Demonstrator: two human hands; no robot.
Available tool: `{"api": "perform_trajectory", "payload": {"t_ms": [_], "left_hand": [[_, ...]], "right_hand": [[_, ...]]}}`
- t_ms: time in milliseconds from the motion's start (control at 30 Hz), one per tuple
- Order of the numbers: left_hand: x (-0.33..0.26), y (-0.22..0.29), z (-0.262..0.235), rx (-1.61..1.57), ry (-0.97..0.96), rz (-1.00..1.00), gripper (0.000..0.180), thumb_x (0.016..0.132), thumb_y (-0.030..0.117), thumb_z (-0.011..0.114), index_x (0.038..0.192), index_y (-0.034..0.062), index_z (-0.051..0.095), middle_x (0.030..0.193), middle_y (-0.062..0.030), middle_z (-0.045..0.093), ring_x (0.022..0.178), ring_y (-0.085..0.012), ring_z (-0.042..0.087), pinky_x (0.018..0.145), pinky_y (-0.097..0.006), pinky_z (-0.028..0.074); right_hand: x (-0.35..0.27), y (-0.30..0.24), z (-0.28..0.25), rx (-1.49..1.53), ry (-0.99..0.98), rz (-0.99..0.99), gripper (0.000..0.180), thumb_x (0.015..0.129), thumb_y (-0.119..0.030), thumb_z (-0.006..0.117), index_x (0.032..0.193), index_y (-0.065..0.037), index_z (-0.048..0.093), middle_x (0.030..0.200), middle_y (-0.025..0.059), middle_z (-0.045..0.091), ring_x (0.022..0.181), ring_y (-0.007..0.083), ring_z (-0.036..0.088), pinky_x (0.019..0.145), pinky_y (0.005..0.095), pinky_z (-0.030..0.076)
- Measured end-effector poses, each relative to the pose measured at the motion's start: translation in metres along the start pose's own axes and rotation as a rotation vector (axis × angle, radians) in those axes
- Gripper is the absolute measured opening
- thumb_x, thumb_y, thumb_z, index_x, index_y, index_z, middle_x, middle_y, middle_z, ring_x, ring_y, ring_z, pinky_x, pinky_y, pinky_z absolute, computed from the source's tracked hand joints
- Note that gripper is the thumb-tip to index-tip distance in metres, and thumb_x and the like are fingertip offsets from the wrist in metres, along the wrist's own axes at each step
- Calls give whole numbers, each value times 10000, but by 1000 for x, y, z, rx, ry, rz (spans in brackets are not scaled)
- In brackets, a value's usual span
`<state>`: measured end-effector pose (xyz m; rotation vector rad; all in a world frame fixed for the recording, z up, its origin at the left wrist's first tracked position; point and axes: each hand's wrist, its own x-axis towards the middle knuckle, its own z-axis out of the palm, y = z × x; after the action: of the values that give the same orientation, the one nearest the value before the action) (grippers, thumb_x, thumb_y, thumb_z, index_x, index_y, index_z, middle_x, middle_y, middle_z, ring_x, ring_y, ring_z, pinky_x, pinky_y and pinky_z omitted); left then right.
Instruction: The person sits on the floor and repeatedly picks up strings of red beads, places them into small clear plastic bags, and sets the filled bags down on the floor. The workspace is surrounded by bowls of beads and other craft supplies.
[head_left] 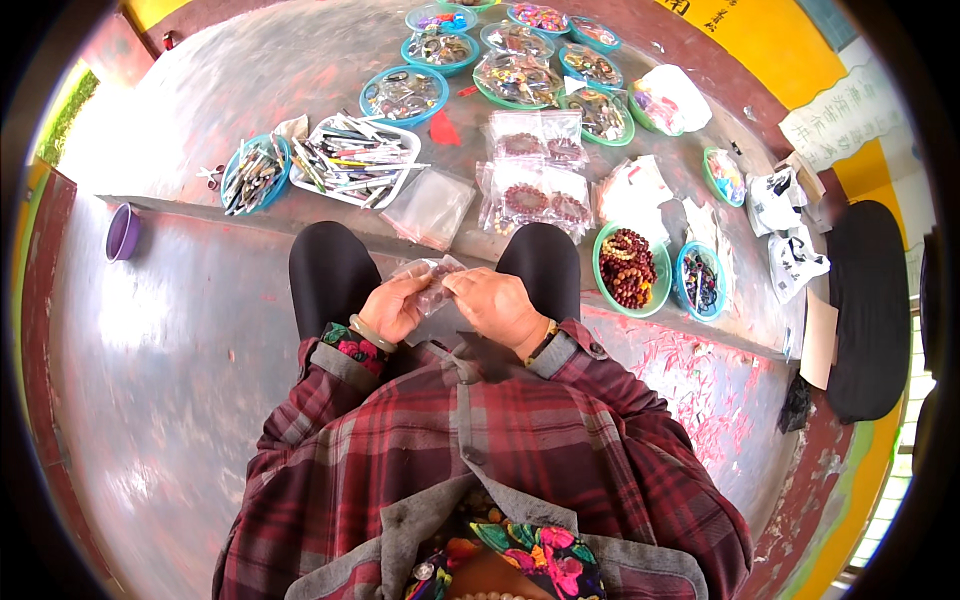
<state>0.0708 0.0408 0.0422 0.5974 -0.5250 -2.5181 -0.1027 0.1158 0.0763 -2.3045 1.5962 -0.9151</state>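
Note:
Between my knees, my left hand (pixel 392 306) and my right hand (pixel 494 306) are closed on a small clear plastic bag (pixel 432 287). Something reddish-brown, which looks like a beaded bracelet, lies inside it, partly hidden by my fingers. My right fingertips pinch the bag's upper right edge, while the left hand grips its left side. Ahead on the raised ledge lie flat clear plastic bags (pixel 430 208) in a stack. Right of those are bagged bead bracelets (pixel 526 198) in rows. A pale green bowl (pixel 604 278) beyond my right knee holds loose dark red and yellowish bead bracelets (pixel 628 262).
Pens fill a white tray (pixel 413 142) and a blue basket (pixel 284 150) at the ledge's left. Several bowls of bagged trinkets (pixel 404 94) stand farther back. A blue bowl (pixel 706 314) of small items sits at right, near white plastic bags (pixel 776 200). A purple bucket (pixel 123 232) stands far left.

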Motion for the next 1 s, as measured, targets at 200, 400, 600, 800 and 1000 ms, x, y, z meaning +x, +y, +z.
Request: {"api": "perform_trajectory", "payload": {"t_ms": [200,400,600,800,1000], "left_hand": [[2,4,0,-30,122,-153,431,948,344,415,1211,4,440,1139,-130,558,1020,-227,560,821,-314,485],[4,3,-14,49,180,-127,461,932,365,445,1237,19,420,1124,-133,570,1006,-234,568,791,-308,482],[16,2,-14,178,275,-114,405,935,323,445,1205,22,461,1052,-107,607,930,-196,593,770,-293,482],[22,-2,-10,250,346,-107,391,926,299,463,1172,-3,487,1015,-116,616,879,-176,604,741,-275,482],[26,-4,-12,277,359,-116,377,925,291,467,1159,-3,497,1009,-120,618,880,-175,605,734,-272,482]], "right_hand": [[20,47,-24,387,-127,401,203,767,-170,558,909,-50,639,787,156,631,675,267,621,609,353,485],[50,141,-92,533,-170,691,289,752,-185,626,975,-2,646,725,69,625,526,129,564,455,261,465],[59,252,-122,422,17,779,312,748,-188,622,1001,-5,641,801,83,657,618,174,619,555,278,497],[28,318,-80,-320,216,564,224,771,-158,567,958,-50,628,853,154,641,782,323,617,670,392,473],[-33,326,-8,-416,25,657,221,764,-127,550,966,-78,625,940,166,611,888,345,578,767,410,466]]}}
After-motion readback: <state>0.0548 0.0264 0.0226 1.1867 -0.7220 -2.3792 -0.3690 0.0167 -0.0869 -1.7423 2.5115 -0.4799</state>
